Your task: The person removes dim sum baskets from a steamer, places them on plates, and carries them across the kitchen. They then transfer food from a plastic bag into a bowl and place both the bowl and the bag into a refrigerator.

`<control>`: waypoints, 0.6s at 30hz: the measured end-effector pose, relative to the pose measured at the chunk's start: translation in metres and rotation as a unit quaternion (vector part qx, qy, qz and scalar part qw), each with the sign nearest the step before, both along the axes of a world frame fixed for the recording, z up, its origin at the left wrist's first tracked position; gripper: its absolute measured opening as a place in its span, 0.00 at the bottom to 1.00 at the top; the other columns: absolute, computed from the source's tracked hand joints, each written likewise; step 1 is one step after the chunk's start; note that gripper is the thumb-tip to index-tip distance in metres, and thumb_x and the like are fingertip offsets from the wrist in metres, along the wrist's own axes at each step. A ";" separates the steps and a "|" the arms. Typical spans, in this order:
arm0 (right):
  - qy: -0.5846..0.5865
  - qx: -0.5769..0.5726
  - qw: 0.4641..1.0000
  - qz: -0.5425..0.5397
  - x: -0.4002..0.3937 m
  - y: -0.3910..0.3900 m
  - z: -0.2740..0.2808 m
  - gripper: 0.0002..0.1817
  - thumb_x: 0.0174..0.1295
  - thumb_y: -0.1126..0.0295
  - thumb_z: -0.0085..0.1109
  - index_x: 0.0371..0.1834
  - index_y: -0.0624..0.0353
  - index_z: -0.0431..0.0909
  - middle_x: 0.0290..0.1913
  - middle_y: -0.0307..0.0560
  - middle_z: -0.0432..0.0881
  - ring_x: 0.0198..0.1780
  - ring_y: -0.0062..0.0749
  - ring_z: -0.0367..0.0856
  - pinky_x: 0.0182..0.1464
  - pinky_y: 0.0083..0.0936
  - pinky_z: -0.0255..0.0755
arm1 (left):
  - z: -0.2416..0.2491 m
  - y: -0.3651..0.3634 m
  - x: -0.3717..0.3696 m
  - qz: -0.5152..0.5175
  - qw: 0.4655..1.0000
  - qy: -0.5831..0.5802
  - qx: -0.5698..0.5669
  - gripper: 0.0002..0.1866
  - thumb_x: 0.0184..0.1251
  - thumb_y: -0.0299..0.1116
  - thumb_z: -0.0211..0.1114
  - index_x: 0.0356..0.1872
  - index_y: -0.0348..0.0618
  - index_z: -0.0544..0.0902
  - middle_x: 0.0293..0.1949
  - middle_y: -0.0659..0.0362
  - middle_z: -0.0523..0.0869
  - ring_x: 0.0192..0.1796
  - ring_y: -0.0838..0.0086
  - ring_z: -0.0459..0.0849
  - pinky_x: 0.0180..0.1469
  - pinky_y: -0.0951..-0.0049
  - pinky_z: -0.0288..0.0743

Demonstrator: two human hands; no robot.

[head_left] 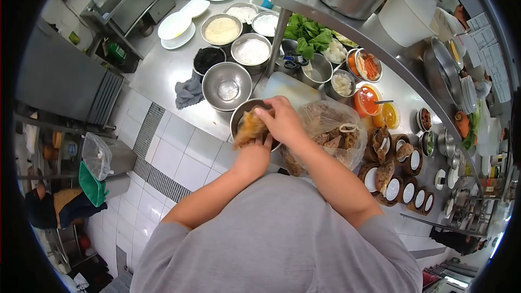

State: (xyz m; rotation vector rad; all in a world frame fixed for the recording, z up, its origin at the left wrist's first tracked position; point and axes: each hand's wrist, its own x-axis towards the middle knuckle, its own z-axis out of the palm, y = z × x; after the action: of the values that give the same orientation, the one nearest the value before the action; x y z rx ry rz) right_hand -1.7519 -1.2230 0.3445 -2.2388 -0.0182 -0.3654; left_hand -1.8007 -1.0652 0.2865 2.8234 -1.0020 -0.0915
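Note:
Over a metal bowl (pixel 236 115) at the counter's near edge, both hands are together on a piece of brown, battered-looking food (pixel 249 127), blurred by motion. My right hand (pixel 283 121) has its fingers bent round the food from the right. Below it, my left hand (pixel 254 154) supports the food from underneath, inside the bowl's rim. Right of the hands lies a clear plastic bag (pixel 331 130) with brown pieces of food. An empty steel bowl (pixel 227 87) stands just beyond.
Bowls of white powder (pixel 251 50) and yellowish crumbs (pixel 221 30) stand behind. A grey cloth (pixel 190 91) lies left. A metal shelf (pixel 358 30) crosses above the counter. Small round dishes (pixel 392 189) stand right. A person (pixel 78 209) is at far left.

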 end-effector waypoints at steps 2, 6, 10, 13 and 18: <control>-0.012 -0.017 1.000 -0.012 -0.004 -0.007 0.002 0.23 0.67 0.52 0.67 0.51 0.61 0.84 0.44 0.56 0.86 0.47 0.55 0.86 0.51 0.41 0.80 | 0.048 0.006 -0.001 -0.018 0.993 0.115 -0.021 0.29 0.66 0.35 0.68 0.66 0.35 0.77 0.52 0.37 0.87 0.55 0.46 0.87 0.56 0.51 0.81; 0.119 -0.004 0.988 -0.095 -0.061 -0.077 0.049 0.15 0.66 0.59 0.65 0.45 0.59 0.87 0.41 0.55 0.88 0.42 0.50 0.87 0.46 0.40 0.79 | 0.079 0.021 0.012 -0.007 0.977 0.142 -0.158 0.29 0.63 0.33 0.71 0.64 0.35 0.77 0.67 0.35 0.75 0.61 0.39 0.81 0.60 0.48 0.79; 0.288 -0.169 0.941 -0.057 -0.094 -0.133 0.019 0.16 0.60 0.61 0.66 0.44 0.61 0.88 0.44 0.56 0.88 0.47 0.52 0.87 0.52 0.42 0.80 | 0.039 0.010 0.029 0.101 0.991 -0.039 -0.079 0.33 0.58 0.28 0.73 0.66 0.34 0.74 0.67 0.36 0.73 0.63 0.44 0.79 0.65 0.52 0.77; 0.313 -0.284 0.906 -0.016 -0.098 -0.136 -0.016 0.23 0.54 0.56 0.73 0.48 0.61 0.88 0.53 0.57 0.86 0.62 0.54 0.80 0.63 0.44 0.77 | 0.037 -0.004 0.046 0.134 0.988 0.051 0.050 0.33 0.56 0.26 0.73 0.65 0.34 0.73 0.60 0.40 0.77 0.59 0.47 0.82 0.63 0.54 0.80; 0.290 -0.242 0.926 -0.012 -0.100 -0.131 0.008 0.49 0.42 0.58 0.84 0.69 0.62 0.71 0.71 0.63 0.71 0.75 0.63 0.65 0.74 0.48 0.67 | 0.025 0.001 0.071 0.144 0.986 0.082 0.026 0.26 0.56 0.26 0.73 0.56 0.40 0.74 0.53 0.43 0.78 0.56 0.47 0.83 0.58 0.58 0.83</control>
State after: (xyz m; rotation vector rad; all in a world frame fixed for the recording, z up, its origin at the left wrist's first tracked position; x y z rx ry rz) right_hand -1.8522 -1.3537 0.3528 -2.7560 0.2588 0.3427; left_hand -1.7300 -1.0641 0.3111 2.9154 -0.5597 -0.3152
